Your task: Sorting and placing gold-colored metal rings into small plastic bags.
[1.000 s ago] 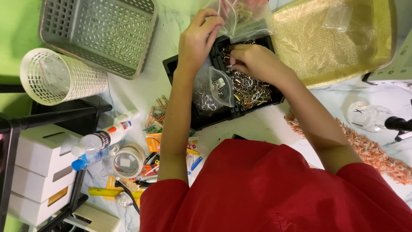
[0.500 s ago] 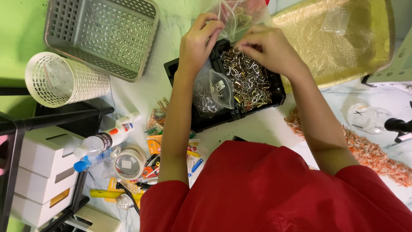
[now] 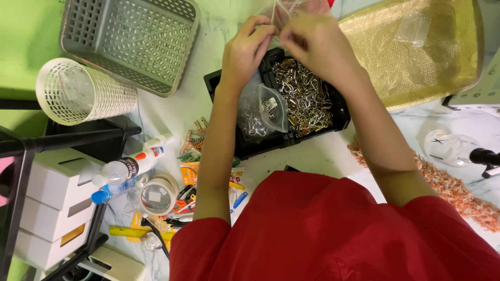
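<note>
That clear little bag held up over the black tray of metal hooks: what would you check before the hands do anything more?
1. Both hands on the clear bag: ok, left hand and right hand pinch it at its top.
2. Bag over the black tray: ok.
3. Bag mouth open: cannot tell, blurred.
4. Metal hooks inside the tray: ok, heaped in the right half.
5. Second bag in the tray: ok, lying in the left half with hooks in it.
6. Count of hooks in the held bag: cannot tell.
</note>
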